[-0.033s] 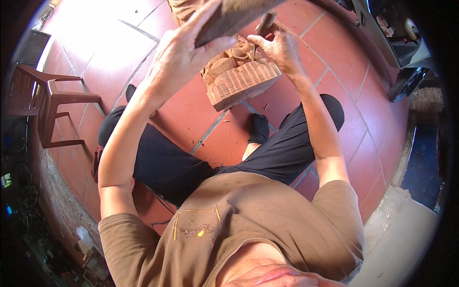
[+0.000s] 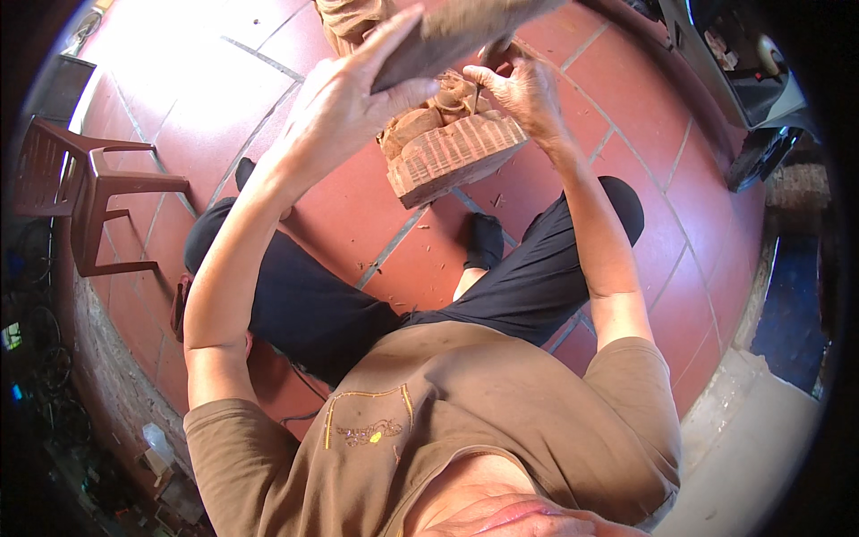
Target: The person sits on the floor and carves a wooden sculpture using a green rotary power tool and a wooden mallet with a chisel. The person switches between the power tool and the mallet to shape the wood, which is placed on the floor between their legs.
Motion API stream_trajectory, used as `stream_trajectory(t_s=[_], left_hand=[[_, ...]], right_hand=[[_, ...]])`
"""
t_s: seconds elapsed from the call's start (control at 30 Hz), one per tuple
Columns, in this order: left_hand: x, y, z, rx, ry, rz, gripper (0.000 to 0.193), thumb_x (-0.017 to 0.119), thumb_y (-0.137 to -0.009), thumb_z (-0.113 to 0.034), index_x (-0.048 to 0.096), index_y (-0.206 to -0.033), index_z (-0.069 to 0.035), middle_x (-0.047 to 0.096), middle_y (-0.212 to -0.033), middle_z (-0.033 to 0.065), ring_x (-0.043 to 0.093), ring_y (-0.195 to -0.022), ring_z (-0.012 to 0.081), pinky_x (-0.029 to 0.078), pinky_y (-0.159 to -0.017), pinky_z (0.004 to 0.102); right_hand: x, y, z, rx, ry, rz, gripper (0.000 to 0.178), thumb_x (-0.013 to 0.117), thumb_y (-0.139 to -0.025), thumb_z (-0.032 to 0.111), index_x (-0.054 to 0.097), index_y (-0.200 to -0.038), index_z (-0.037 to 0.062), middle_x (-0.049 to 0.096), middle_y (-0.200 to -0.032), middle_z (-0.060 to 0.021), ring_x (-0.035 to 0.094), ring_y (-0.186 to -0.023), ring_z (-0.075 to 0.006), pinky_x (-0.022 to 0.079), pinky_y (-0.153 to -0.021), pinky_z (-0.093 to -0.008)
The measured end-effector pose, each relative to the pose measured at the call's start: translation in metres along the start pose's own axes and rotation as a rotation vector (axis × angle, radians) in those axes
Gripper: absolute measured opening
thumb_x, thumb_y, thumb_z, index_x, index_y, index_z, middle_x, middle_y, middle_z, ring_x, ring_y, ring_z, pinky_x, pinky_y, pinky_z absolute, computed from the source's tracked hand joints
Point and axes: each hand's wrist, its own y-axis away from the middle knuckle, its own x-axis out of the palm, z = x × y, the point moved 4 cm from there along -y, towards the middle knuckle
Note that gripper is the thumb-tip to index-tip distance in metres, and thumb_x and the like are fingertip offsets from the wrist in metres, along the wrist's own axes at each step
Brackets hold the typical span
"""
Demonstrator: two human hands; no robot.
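My left hand [image 2: 344, 103] is closed around a dark, flat-sided wooden mallet [image 2: 456, 40], raised at the top of the view. In my right hand [image 2: 528, 94] is a chisel [image 2: 490, 55], its thin blade pointing down onto a reddish-brown wood carving [image 2: 456, 157]. The mallet's far part overlaps the top of the chisel handle; whether they touch, I cannot tell. Rounded carved shapes cover the carving's upper side, while its near face is a flat, ridged base. Part of the carving is hidden behind my left thumb and the mallet.
The carving rests on red floor tiles [image 2: 394, 259] between my legs, with wood chips scattered near it. Another carved wooden piece [image 2: 349, 22] stands beyond my left hand. At left is a brown plastic chair [image 2: 116, 183]. A motorbike-like vehicle [image 2: 752, 98] stands at the far right.
The mallet has shifted slightly to the right over the chisel handle, hiding more of its top. My right hand, the chisel and the carving look unmoved.
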Motion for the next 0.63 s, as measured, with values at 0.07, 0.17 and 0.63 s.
stream_trajectory(t_s=[0.07,0.17,0.63], left_hand=[[0.009,-0.002,0.016,-0.008,-0.081,0.03,0.073,0.071,-0.087,-0.038,0.041,-0.147,-0.009,0.055,-0.137,0.0165,0.053,-0.124,0.0222,0.041,-0.105,0.0347],[0.0,-0.008,0.009,0.037,-0.024,-0.026,0.071,0.071,-0.088,-0.035,0.041,-0.146,-0.007,0.054,-0.137,0.0178,0.051,-0.125,0.0231,0.04,-0.106,0.0351],[-0.018,-0.009,-0.03,0.118,0.139,0.058,0.069,0.069,-0.091,-0.027,0.038,-0.145,0.002,0.047,-0.143,0.0228,0.044,-0.133,0.0276,0.033,-0.111,0.036]], right_hand=[[0.002,-0.001,-0.006,-0.005,-0.021,-0.012,0.033,0.08,-0.08,0.03,0.066,-0.095,0.0041,0.07,-0.079,-0.0103,0.067,-0.069,-0.0224,0.053,-0.067,-0.0346],[0.002,-0.005,-0.013,0.041,-0.038,-0.001,0.033,0.079,-0.08,0.031,0.067,-0.097,0.0051,0.071,-0.079,-0.0104,0.068,-0.07,-0.0225,0.053,-0.068,-0.0356],[0.006,-0.004,-0.008,0.094,-0.07,0.083,0.036,0.078,-0.081,0.032,0.068,-0.102,0.0047,0.07,-0.077,-0.0151,0.068,-0.069,-0.0237,0.053,-0.068,-0.0387]])
